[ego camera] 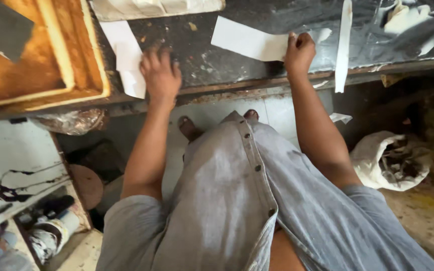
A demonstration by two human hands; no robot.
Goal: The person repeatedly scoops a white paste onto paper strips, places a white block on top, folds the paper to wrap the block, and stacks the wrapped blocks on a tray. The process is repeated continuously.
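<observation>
Head view: a white paper sheet (249,40) is being pinched at upper centre by the right hand (299,50) on a grimy dark workbench (212,62); the left hand (160,75) is being pressed flat, holding nothing, beside a paper strip (126,55). A sack (372,155) is being kept on the floor at right.

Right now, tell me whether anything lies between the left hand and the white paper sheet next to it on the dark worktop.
Nothing visible does. The left hand rests flat on the dark worktop, and the white paper sheet lies right beside its fingers.
</observation>
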